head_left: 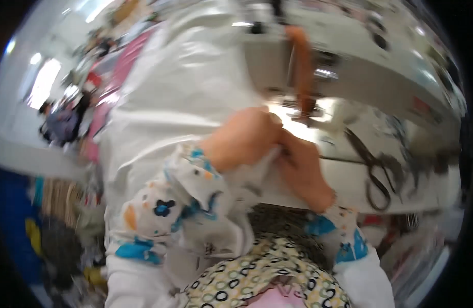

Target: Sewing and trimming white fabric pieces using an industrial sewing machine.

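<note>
A wide sheet of white fabric [169, 92] drapes over the table to the left of a white sewing machine [395, 66]. My left hand [244, 137] rests on it with the fingers closed, pinching the fabric edge just in front of the lit needle area. Against it, my right hand [301, 167] is closed too, its fingertips meeting the left ones on the same edge. The fingertips are blurred and partly hidden. An orange-brown strip [300, 66] hangs down the machine's head beside the needle.
Dark scissors [370, 167] lie on the machine bed, right of my right hand. A pink sheet [116, 87] runs along the fabric's far left side. Farther left a person [64, 123] sits among piled things. Folded cloths [62, 203] are stacked below.
</note>
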Tool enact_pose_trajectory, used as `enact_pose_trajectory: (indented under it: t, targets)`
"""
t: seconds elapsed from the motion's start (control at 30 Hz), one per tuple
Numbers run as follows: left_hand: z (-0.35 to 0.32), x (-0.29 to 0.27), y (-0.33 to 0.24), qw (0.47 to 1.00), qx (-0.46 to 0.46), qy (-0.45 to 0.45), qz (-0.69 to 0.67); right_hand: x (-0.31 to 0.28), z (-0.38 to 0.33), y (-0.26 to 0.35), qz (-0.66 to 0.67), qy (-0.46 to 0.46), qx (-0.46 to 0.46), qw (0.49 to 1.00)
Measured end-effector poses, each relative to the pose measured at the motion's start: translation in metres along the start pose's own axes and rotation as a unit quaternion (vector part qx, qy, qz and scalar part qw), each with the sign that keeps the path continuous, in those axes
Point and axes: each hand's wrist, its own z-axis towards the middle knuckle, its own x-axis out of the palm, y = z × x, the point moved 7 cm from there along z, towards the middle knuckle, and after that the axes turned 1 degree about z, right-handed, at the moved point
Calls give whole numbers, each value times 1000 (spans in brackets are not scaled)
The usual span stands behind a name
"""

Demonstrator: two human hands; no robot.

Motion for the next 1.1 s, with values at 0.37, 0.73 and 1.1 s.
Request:
enact_pose_trajectory:
  t: [0.37,0.73,1.1]
  targets:
    - [-372,9,267,660,-459,-595,-3,38,-53,75,-189,268,-332,885]
    - [-413,197,480,822,-496,-272,-73,-34,-52,41,115,-51,-19,992]
    - [-401,55,419,795,-450,-397,-89,-9,-83,35,-71,210,-161,962]
